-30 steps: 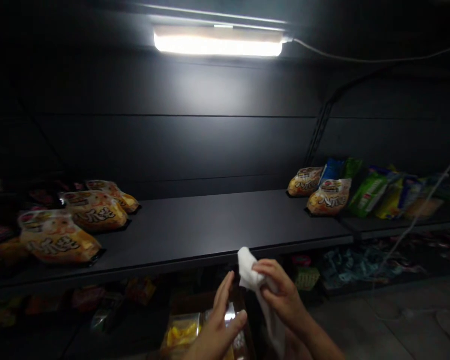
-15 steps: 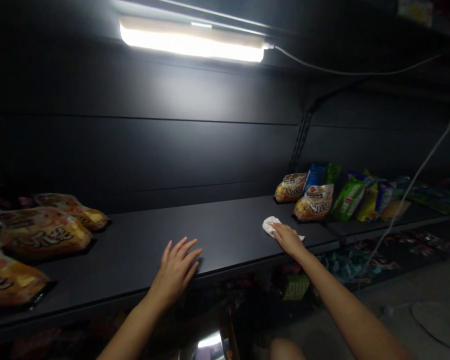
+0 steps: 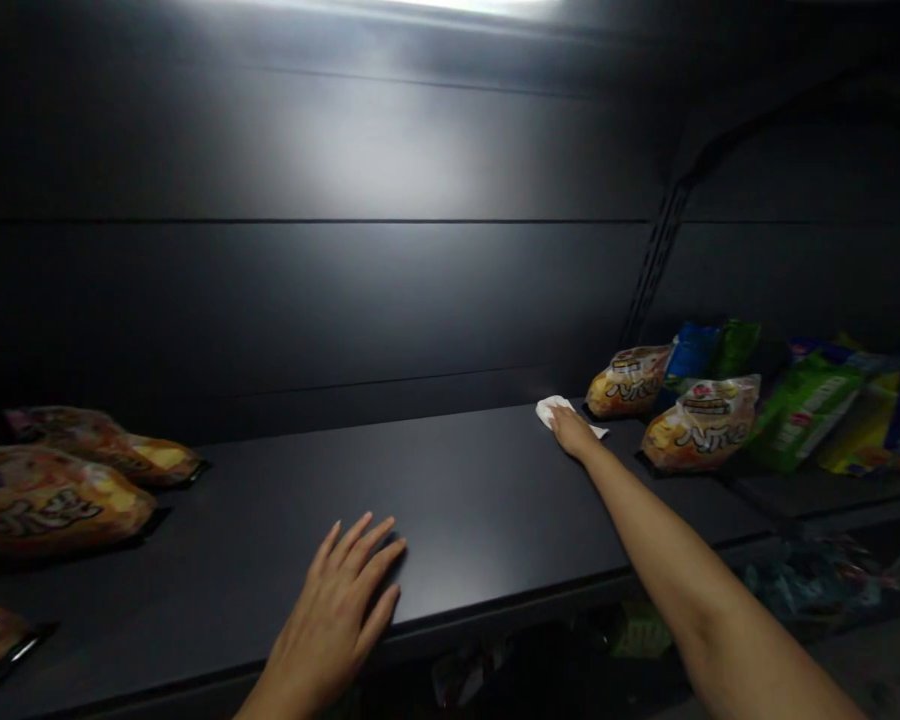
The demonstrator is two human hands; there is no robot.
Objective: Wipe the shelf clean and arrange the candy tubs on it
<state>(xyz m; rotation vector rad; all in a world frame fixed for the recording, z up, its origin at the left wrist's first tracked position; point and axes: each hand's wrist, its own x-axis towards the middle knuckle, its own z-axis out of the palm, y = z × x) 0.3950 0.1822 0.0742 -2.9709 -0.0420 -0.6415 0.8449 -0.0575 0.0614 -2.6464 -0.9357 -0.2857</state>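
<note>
My right hand (image 3: 572, 432) presses a folded white cloth (image 3: 552, 407) onto the dark grey shelf (image 3: 465, 490), close to the back panel. Just right of the cloth sits a snack bag (image 3: 627, 381), with a second snack bag (image 3: 701, 425) nearer the front edge. My left hand (image 3: 341, 600) lies toward the shelf's front edge, palm down with fingers spread, holding nothing. Whether the cloth is a wipe or a tissue I cannot make out.
Several yellow-orange snack bags (image 3: 60, 500) stand at the left end. Blue, green and yellow packets (image 3: 802, 410) fill the neighbouring shelf on the right. A slotted upright (image 3: 656, 255) runs up the back panel (image 3: 390, 300). Below are dim goods (image 3: 641, 632).
My right hand has slid the cloth back toward the rear panel. The view has come closer and tilted down, leaving the lamp almost out of sight. My left hand stays spread near the front edge.
</note>
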